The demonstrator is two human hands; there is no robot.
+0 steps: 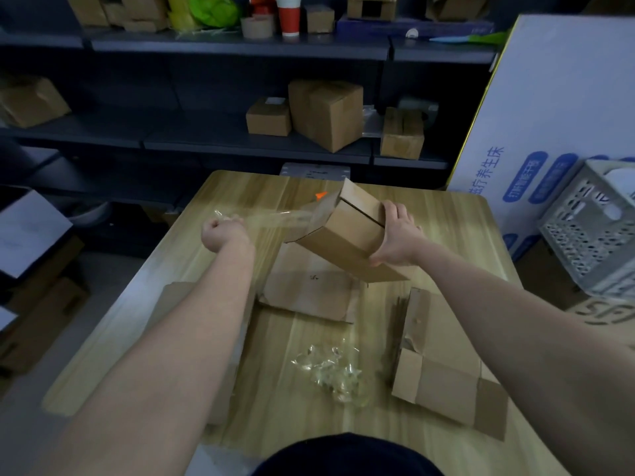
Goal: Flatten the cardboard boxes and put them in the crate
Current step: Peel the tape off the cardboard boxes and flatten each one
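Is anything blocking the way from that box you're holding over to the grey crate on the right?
Nothing visible does. The right hand holds the box above the table, and the crate sits past the table's right edge with open space between.
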